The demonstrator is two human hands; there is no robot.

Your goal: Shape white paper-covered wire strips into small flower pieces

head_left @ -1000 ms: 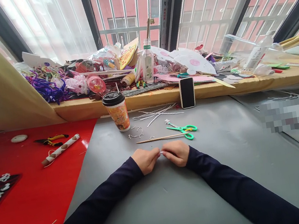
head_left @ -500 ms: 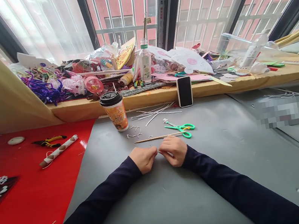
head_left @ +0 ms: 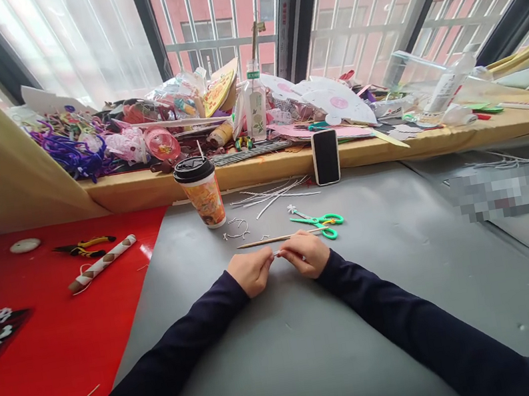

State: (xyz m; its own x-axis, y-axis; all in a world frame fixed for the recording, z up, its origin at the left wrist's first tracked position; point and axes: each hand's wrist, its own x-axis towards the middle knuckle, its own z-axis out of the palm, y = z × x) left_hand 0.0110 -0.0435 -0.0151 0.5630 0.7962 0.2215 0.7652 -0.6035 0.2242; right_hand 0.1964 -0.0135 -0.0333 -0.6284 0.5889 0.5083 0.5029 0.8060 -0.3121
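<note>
My left hand (head_left: 251, 272) and my right hand (head_left: 308, 253) rest close together on the grey table (head_left: 319, 344), fingertips meeting. Both pinch a small white strip (head_left: 278, 254) between them; most of it is hidden by the fingers. Just beyond the hands lies a thin wooden stick (head_left: 271, 240). Green scissors (head_left: 322, 221) lie past the right hand. Several short white bent pieces (head_left: 237, 232) are scattered near a paper cup with a black lid (head_left: 200, 192).
A phone (head_left: 326, 156) leans on the cluttered window sill (head_left: 259, 166), with long white strips (head_left: 274, 195) beside it. To the left lies a red sheet (head_left: 40, 343) with pliers (head_left: 84, 248), a striped paper roll (head_left: 101, 263) and a white disc (head_left: 25, 245).
Both hands have slid a little away from me toward the wooden stick, still pinching the white strip together. The view has tilted slightly.
</note>
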